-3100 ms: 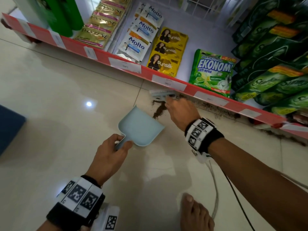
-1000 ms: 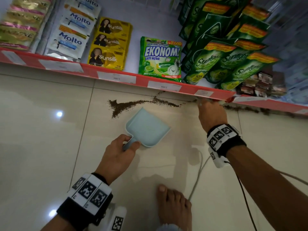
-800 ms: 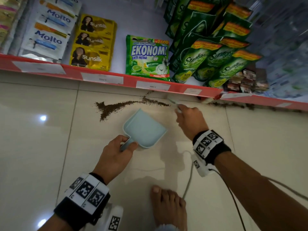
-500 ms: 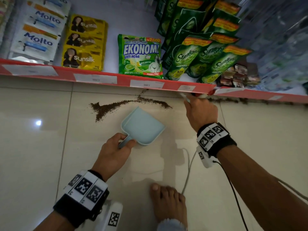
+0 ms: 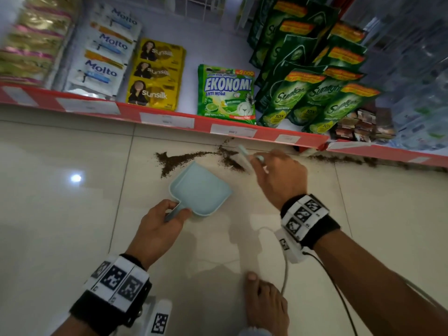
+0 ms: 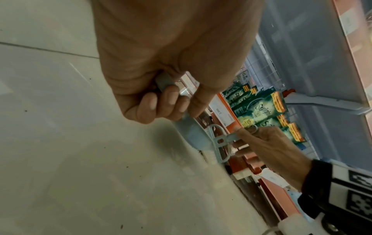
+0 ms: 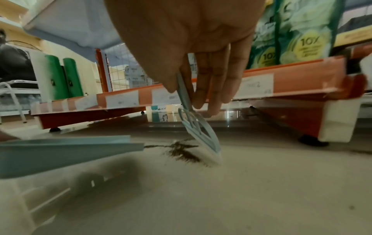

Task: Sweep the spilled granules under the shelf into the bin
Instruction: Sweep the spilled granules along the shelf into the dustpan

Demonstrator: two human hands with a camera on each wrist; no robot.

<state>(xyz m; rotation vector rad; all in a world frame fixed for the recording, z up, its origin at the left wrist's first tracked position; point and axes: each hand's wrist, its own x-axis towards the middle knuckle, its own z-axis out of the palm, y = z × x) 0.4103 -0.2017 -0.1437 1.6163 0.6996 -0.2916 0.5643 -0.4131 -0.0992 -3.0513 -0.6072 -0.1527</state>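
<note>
Dark brown granules [image 5: 179, 159] lie in a streak on the pale floor tiles just in front of the red shelf edge [image 5: 169, 120], with more along the shelf foot at the right [image 5: 344, 160]. My left hand [image 5: 157, 229] grips the handle of a light blue dustpan [image 5: 200, 189], which rests on the floor just below the streak. My right hand [image 5: 278, 175] holds a small light blue hand brush [image 5: 243, 155], its bristles down on the granules [image 7: 183, 152]. The brush head [image 7: 201, 133] shows in the right wrist view, the dustpan edge [image 7: 66, 147] to its left.
The bottom shelf carries Molto sachets [image 5: 101, 61], yellow Sunsilk sachets [image 5: 155, 76], a green Ekonomi pack [image 5: 226, 93] and Sunlight pouches [image 5: 312, 93]. The shelf stands on short feet [image 7: 313, 140] with a low gap beneath. My bare foot [image 5: 265, 304] and a cable [image 5: 286, 270] are below the hands.
My right hand has swept the brush left from the shelf edge, dragging a fresh line of granules toward the dustpan. The left hand and the dustpan have stayed put.
</note>
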